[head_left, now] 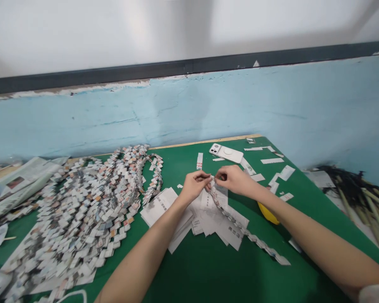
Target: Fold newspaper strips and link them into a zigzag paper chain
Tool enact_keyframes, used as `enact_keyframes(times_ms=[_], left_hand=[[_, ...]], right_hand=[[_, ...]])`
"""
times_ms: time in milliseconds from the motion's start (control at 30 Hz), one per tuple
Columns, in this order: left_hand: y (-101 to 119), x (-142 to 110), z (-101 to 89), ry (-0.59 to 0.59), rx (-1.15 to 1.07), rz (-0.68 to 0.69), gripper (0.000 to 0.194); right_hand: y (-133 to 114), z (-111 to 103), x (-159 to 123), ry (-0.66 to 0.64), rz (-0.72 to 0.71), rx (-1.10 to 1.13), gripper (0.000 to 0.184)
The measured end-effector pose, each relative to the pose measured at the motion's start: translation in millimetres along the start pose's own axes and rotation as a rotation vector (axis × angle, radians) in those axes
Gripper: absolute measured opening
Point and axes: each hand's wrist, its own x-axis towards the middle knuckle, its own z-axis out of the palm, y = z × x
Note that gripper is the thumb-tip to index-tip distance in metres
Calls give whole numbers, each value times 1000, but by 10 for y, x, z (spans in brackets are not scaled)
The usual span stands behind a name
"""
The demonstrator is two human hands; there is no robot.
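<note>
A folded paper chain (pixel 230 216) runs from my fingertips down to the right across the green table (pixel 189 277). My left hand (pixel 194 184) pinches the upper end of the chain. Close beside it, my right hand (pixel 235 178) has its thumb and finger pressed together at the same end; a small white bit of paper shows between the two hands. Under the hands lie several fanned printed sheets (pixel 169 204). The exact fold at the fingertips is too small to make out.
A large heap of folded paper chains (pixel 91 210) covers the left side. A white phone (pixel 226 153) lies behind my right hand, with paper strips (pixel 271 160) scattered to its right. Something yellow (pixel 268 213) sits under my right forearm. Newspaper (pixel 19 181) lies far left; a blue wall (pixel 189 111) stands behind.
</note>
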Motion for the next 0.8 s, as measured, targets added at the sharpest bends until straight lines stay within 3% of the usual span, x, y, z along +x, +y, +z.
enact_keyframes(times_ms=[467,800], left_hand=[[-20,12,-7,-13,-28,4,39],[23,48,-69,111,-102,-11,44]], right_hand=[[35,-40,-13,-14,-72,3,18],[15,-8,24,171,-48,107,19]])
